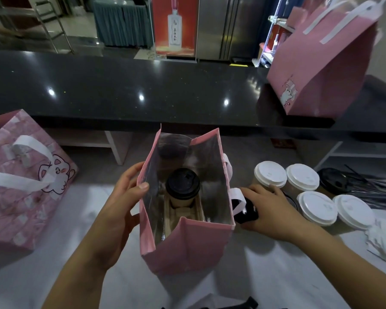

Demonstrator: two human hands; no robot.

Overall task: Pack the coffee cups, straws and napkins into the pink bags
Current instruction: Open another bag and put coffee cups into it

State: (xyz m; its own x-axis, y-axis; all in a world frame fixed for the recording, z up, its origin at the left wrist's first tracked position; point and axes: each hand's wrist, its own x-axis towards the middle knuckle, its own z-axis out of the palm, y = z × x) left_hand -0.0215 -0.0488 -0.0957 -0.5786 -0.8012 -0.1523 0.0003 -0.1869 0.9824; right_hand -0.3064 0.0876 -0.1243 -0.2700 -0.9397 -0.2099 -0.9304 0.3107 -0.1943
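Note:
An open pink bag point(187, 246) with a silver lining stands in front of me on the white table. Inside it, a black-lidded coffee cup point(182, 182) sits in the far slot of a cardboard holder point(183, 214). My left hand point(123, 197) holds the bag's left wall, thumb over the rim. My right hand point(269, 208) grips a black-lidded cup point(245, 211) just right of the bag. Several white-lidded cups point(316, 206) stand beyond that hand. Black straws point(372, 188) lie at the far right, white napkins point(381, 244) nearer.
A second pink bag point(20, 181) with a cat print stands at the left. A third pink bag point(321, 70) sits on the raised black counter point(125, 85) at the back right. Another black-lidded cup point(334, 180) stands by the straws.

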